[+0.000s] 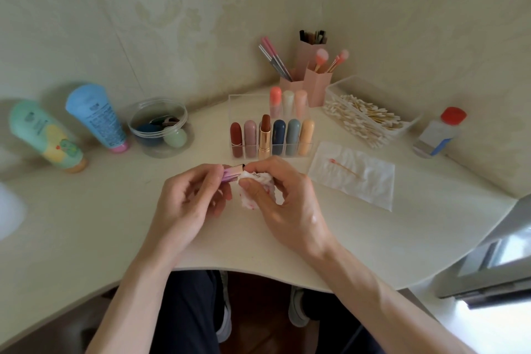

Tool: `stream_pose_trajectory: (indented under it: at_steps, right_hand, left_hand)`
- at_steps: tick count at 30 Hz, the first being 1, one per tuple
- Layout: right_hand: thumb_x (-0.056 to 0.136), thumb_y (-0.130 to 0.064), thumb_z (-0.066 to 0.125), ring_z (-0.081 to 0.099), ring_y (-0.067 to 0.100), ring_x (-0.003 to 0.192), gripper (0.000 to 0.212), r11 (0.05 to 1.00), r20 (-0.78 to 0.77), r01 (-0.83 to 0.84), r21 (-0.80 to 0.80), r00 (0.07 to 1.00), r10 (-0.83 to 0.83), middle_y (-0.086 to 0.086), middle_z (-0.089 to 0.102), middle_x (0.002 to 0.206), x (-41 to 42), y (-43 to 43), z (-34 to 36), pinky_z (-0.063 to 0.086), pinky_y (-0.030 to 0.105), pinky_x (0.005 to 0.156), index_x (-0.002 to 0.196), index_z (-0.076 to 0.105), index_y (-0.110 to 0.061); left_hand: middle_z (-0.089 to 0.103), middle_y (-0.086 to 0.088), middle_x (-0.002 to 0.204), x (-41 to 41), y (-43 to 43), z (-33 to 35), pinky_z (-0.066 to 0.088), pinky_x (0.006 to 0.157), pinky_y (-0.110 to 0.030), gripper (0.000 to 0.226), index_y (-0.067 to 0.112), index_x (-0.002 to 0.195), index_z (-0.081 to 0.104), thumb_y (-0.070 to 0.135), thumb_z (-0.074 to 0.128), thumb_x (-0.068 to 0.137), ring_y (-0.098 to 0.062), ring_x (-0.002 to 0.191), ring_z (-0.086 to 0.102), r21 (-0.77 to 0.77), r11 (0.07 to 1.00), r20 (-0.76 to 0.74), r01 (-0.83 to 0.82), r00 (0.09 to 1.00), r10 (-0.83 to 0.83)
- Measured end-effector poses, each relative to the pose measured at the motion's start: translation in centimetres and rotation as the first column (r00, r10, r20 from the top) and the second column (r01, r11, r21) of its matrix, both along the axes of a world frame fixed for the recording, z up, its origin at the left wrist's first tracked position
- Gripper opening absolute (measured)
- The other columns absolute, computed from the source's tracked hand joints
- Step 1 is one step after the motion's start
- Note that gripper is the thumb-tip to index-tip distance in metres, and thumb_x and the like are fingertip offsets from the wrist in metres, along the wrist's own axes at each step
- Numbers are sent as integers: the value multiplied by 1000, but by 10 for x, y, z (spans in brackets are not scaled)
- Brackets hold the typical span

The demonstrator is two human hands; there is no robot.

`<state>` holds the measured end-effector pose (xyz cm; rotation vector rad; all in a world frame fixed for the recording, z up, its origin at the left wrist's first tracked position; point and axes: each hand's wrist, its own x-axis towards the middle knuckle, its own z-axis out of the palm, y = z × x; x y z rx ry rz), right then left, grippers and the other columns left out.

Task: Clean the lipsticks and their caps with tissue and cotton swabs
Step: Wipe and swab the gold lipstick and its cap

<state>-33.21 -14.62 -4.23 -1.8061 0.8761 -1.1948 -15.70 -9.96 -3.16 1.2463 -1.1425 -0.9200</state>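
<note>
My left hand (191, 198) pinches a pink-and-purple lipstick tube (231, 174) above the table's middle. My right hand (283, 201) grips a crumpled white tissue (258, 185) stained red and holds it against the tube's end. Behind the hands stands a clear organiser (238, 103) with several capped lipsticks and one uncapped gold lipstick (265, 138) with a brown-red bullet. To the right lies a flat tissue (367, 181) with a used cotton swab (343, 167) on it, its tip pink.
A clear tray of cotton swabs (365, 119) and a red-capped bottle (439, 132) sit at the right. Pink brush holders (313, 80) stand at the back. Two tubes (94, 118) and a clear jar (161, 129) lie left. The table's curved front edge (258, 273) is near my knees.
</note>
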Motion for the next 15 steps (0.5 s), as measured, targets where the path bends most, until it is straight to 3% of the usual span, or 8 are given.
stream_pose_trajectory:
  at_steps: [2,5,8,10,12,15]
  right_hand:
    - [99,-15,73,66,11,82,8,1000,5,1,2,1000,-1,-7,71,93,0,0,0,45,16,73,107,75,-15]
    - [99,-15,74,65,13,80,8,1000,7,11,-3,1000,-11,-7,70,91,0,0,0,46,19,72,106,74,-18]
    - [98,-15,75,66,13,85,9,999,-1,19,-33,1000,-19,-9,70,94,0,0,0,45,17,75,107,75,-15]
    - [97,-13,75,66,9,87,9,998,-16,23,-59,1000,-23,-10,69,96,-1,0,-1,43,13,76,106,75,-13]
    - [97,-13,75,65,9,86,9,998,-20,16,-55,1000,-17,-9,69,96,-1,-1,-2,43,12,75,106,75,-12]
    - [99,-15,74,65,8,77,8,1000,11,-16,14,1000,15,-5,72,88,-1,-1,-3,45,16,71,106,75,-12]
  left_hand:
    - [74,-4,86,1,1,1,51,71,-19,16,22,108,78,22,65,98,-16,73,64,-41,999,52,9,999,-7]
    - [76,1,98,3,1,2,53,73,-19,24,21,115,73,20,71,92,-14,77,68,-66,997,73,27,997,-22]
    - [73,-3,84,-1,1,3,48,56,-22,28,24,123,70,33,63,97,-18,60,56,-14,999,-19,33,999,-33]
    - [66,-4,70,-2,-1,0,41,51,-20,31,19,109,74,38,51,103,-15,55,51,-1,1000,4,29,1000,-29]
    - [65,-5,69,-2,-1,-2,43,55,-20,29,16,99,76,32,52,103,-15,58,54,-27,999,37,23,999,-22]
    - [72,-6,81,3,-1,-4,50,65,-22,16,17,109,76,18,64,99,-20,66,61,-99,995,100,26,995,-16]
